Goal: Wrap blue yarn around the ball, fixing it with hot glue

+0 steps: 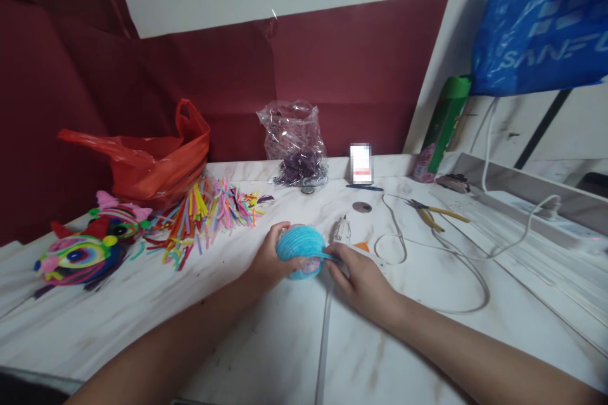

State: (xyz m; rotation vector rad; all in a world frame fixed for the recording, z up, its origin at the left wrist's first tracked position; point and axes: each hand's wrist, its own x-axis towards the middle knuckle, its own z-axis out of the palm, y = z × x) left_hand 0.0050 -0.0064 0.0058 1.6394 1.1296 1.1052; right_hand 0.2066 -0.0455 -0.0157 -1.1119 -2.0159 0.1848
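Observation:
Near the middle of the table is a ball (300, 243) wrapped in rows of bright blue fuzzy strand, with a pinkish patch still showing low on its right side. My left hand (270, 259) grips it from the left, thumb in front and fingers behind. Between the thumb and fingers of my right hand (363, 275), a blue fuzzy strand (327, 255), like a pipe cleaner, is pinched and stretched out from the ball's right side. Just behind my right hand lies a white glue gun (342, 229), partly hidden, beside a small orange piece (362, 246).
Colourful pipe cleaners (204, 215) lie left, near decorated fuzzy figures (78, 256) and a red plastic bag (156, 161). Behind stand a clear bag (294, 139) and a lit phone (361, 163). Pliers (430, 215), white cables (475, 278), a power strip (541, 218) and a green can (441, 130) are right.

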